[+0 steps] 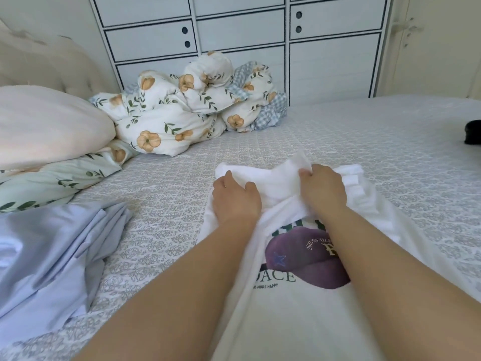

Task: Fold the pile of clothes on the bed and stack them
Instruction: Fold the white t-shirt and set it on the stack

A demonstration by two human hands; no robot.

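A white T-shirt (291, 303) with a purple cap print and dark lettering lies spread on the bed in front of me, its far end bunched up. My left hand (235, 198) grips the bunched white cloth at the left. My right hand (322, 190) pinches a fold of the same cloth at the right, thumb and fingers closed on it. A crumpled pale blue garment (49, 259) lies on the bed at the near left.
A floral duvet (182, 108) is heaped at the far side, with a cream pillow (46, 126) on the left. White drawers (239, 32) stand behind the patterned grey bed sheet (390, 152). A dark object (473, 131) sits at the right edge.
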